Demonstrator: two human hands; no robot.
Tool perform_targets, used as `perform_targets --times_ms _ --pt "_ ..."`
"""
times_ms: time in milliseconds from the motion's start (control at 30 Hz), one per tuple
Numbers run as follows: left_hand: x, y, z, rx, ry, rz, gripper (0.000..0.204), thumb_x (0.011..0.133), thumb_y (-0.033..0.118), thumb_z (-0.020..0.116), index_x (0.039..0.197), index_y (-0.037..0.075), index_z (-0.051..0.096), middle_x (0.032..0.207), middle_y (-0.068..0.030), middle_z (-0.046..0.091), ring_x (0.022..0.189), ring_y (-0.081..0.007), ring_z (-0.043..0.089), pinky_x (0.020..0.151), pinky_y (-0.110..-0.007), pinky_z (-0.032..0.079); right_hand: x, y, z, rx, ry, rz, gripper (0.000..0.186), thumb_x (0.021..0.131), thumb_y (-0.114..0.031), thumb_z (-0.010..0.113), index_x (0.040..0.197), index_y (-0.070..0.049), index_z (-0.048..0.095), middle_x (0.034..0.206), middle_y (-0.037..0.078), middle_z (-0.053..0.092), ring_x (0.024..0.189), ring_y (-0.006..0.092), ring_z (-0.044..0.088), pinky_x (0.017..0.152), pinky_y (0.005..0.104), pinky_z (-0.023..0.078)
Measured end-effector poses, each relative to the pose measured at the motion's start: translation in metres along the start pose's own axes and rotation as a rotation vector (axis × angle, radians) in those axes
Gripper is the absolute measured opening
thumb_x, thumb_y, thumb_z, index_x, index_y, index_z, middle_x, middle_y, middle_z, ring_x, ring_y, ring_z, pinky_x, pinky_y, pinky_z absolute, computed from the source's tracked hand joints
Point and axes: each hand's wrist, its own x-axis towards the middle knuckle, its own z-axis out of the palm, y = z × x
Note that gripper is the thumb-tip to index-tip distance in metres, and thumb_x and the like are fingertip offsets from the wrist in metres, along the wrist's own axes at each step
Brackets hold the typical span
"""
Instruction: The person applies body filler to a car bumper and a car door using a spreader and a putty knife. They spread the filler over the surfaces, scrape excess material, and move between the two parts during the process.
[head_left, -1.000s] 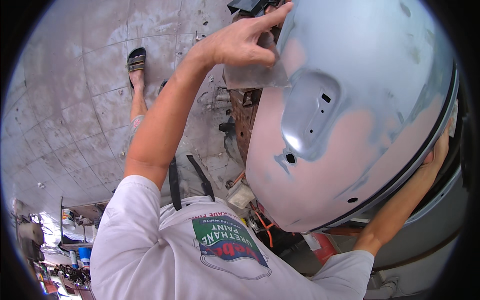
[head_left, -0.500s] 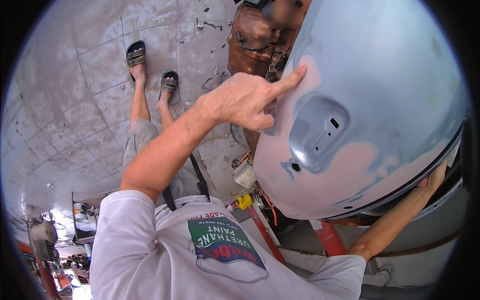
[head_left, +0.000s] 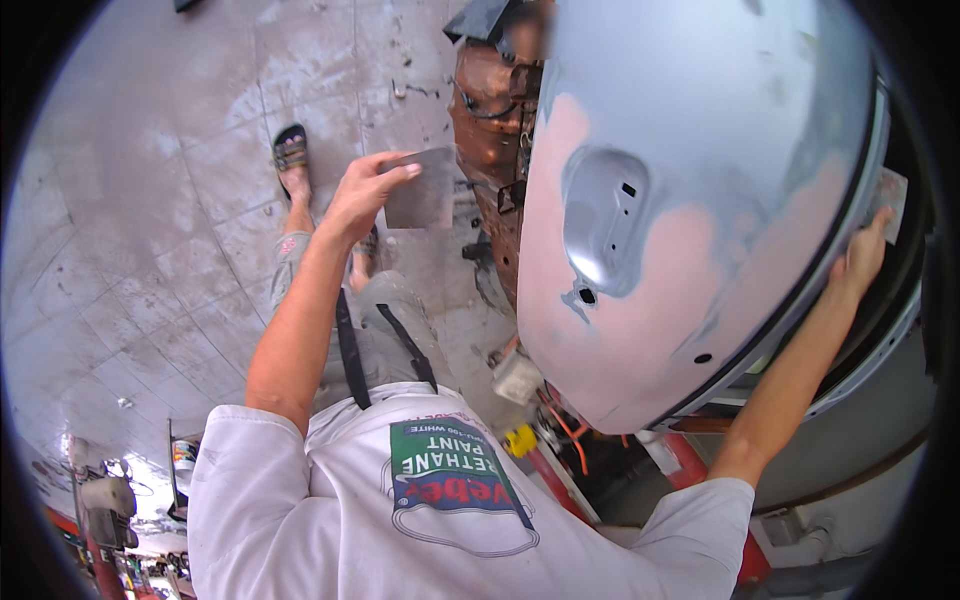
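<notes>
My left hand (head_left: pixel 372 190) pinches a square grey-brown sheet (head_left: pixel 420 200) in the air over the floor, left of a large curved metal body panel (head_left: pixel 760 220). The panel is grey with pink filler patches, a recessed handle pocket (head_left: pixel 600 210) and small holes. On its far right side, my right hand (head_left: pixel 862 255) is closed at the dark-trimmed edge, holding a small pale sheet (head_left: pixel 890 200) that is partly hidden behind its fingers.
Rusty brown metalwork (head_left: pixel 485 80) runs along the panel's left. Below are orange hoses (head_left: pixel 578 440), a yellow object (head_left: pixel 520 440) and red posts (head_left: pixel 685 460). My sandalled foot (head_left: pixel 292 170) is on the tiled floor (head_left: pixel 160 200). Cluttered equipment (head_left: pixel 105 500) stands lower left.
My left hand has left the panel's edge and moved left with its sheet, which now shows fully. My right hand has risen along the right edge since half a second ago.
</notes>
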Motion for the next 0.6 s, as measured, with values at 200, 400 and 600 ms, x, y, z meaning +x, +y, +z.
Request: perform_targets --times_ms 200,400,600 --pt "-0.109 0.037 -0.032 -0.287 0.185 0.090 0.041 0.099 0.024 0.076 0.125 -0.004 0.065 0.115 -0.0083 0.071 0.106 -0.0203 0.068 0.093 -0.037 0.055 -0.077 -0.030 0.003 0.368 0.390 -0.275 0.068 0.111 -0.045 0.048 0.136 0.017 0.057 0.132 0.027 0.066 0.120 0.0331 0.068 0.102 0.0408 0.053" --pt "-0.281 0.034 -0.028 -0.139 0.349 0.659 0.058 0.108 0.048 0.056 0.143 0.002 0.051 0.130 -0.0105 0.066 0.114 -0.0226 0.067 0.097 -0.046 0.057 -0.305 -0.038 -0.043 1.164 -0.242 -0.057 0.068 0.102 -0.043 0.069 0.143 0.009 0.051 0.134 0.020 0.065 0.122 0.0315 0.067 0.102 0.0414 0.056" --pt "-0.401 -0.033 0.068 -0.035 0.237 1.047 0.069 0.108 0.059 0.041 0.149 0.003 0.045 0.138 -0.0140 0.063 0.118 -0.0266 0.068 0.103 -0.050 0.058 -0.533 0.044 -0.031 1.287 -1.406 0.611 0.038 0.102 -0.033 0.071 0.125 -0.004 0.064 0.109 0.009 0.074 0.093 0.0186 0.075 0.072 0.0371 0.066"
